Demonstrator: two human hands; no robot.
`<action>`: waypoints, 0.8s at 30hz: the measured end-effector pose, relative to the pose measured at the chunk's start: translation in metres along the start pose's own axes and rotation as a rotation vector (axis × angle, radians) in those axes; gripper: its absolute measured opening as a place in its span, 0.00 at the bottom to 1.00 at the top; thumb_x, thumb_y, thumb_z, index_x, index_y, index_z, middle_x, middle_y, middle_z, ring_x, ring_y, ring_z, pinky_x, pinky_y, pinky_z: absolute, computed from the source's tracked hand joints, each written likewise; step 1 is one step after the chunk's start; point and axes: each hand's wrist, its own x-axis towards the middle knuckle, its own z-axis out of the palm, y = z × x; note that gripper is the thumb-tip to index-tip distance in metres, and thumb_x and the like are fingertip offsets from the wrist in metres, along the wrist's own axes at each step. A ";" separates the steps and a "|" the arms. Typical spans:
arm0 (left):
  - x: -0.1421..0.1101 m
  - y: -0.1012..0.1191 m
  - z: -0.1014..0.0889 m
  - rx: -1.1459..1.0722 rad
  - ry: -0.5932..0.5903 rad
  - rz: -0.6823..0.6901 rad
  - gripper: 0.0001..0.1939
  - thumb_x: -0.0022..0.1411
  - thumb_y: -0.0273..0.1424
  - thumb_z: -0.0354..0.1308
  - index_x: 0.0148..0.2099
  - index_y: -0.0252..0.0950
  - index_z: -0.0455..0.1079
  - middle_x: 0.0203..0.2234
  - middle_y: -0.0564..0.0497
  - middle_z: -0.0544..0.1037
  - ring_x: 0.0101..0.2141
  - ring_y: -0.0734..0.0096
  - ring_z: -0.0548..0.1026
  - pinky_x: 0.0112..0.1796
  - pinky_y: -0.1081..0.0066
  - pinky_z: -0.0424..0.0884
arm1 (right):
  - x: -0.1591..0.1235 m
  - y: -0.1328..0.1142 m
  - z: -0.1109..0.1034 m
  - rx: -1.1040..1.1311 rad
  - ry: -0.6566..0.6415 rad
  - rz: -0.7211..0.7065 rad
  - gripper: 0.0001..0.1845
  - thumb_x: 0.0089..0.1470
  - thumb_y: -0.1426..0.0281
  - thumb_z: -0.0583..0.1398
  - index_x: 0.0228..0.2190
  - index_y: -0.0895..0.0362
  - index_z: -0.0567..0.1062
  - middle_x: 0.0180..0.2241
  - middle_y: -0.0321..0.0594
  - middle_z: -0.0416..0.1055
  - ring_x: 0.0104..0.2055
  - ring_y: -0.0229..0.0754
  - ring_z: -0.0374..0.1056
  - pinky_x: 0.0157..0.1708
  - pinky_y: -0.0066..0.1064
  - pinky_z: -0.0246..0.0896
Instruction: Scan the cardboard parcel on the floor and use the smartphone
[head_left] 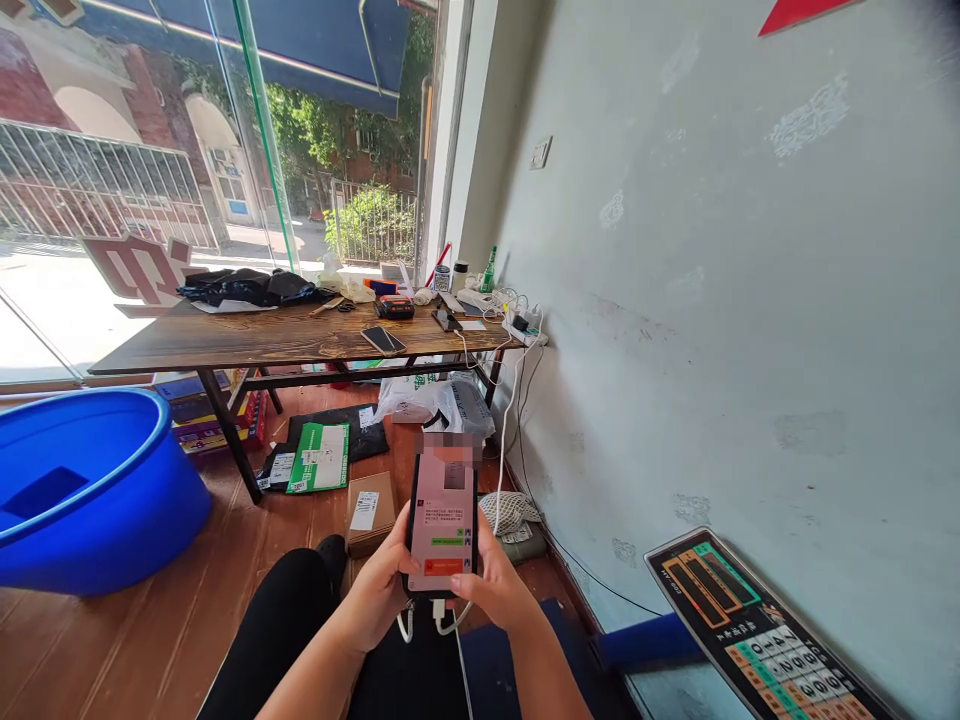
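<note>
A smartphone (pixel 442 535) with a lit chat screen is held upright between both hands, above my lap. My left hand (pixel 381 578) wraps round its left edge, the thumb at the lower left. My right hand (pixel 495 585) grips the right edge, its thumb lying over the lower part of the screen. A white charging cable (pixel 441 612) is plugged into the phone's bottom end and loops beneath it. The fingers behind the phone are hidden.
Ahead stands a wooden table (pixel 300 335) bearing black plastic bags (pixel 259 287), another phone (pixel 383 340) and a green bottle (pixel 489 270). Parcels, including a cardboard box (pixel 373 510), lie on the floor. A blue tub (pixel 161 490) stands left, a scale's keypad panel (pixel 757 630) right.
</note>
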 end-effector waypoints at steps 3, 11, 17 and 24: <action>0.000 0.000 0.000 0.006 -0.022 -0.016 0.48 0.46 0.24 0.49 0.67 0.46 0.32 0.45 0.47 0.74 0.41 0.59 0.73 0.34 0.67 0.70 | 0.001 0.002 -0.002 0.018 0.054 0.000 0.33 0.41 0.72 0.58 0.52 0.53 0.62 0.41 0.40 0.71 0.36 0.41 0.67 0.35 0.35 0.66; 0.000 0.002 0.003 0.004 -0.030 -0.013 0.50 0.45 0.24 0.50 0.67 0.46 0.28 0.50 0.46 0.72 0.45 0.57 0.71 0.36 0.67 0.69 | 0.002 0.003 0.003 -0.042 0.135 -0.023 0.29 0.41 0.74 0.57 0.49 0.52 0.64 0.41 0.40 0.71 0.42 0.44 0.67 0.46 0.40 0.62; -0.001 0.001 0.001 0.048 -0.001 0.011 0.51 0.45 0.23 0.50 0.68 0.44 0.29 0.48 0.46 0.73 0.44 0.57 0.71 0.34 0.68 0.70 | 0.001 0.004 0.005 -0.075 0.066 -0.047 0.35 0.44 0.69 0.61 0.54 0.52 0.56 0.43 0.43 0.70 0.38 0.43 0.68 0.39 0.40 0.67; -0.002 -0.003 0.002 0.169 0.028 0.010 0.50 0.50 0.24 0.57 0.68 0.45 0.32 0.49 0.43 0.73 0.40 0.57 0.74 0.31 0.65 0.73 | 0.001 0.001 0.005 -0.032 0.104 -0.020 0.32 0.43 0.74 0.57 0.52 0.52 0.60 0.47 0.42 0.70 0.49 0.48 0.66 0.52 0.45 0.59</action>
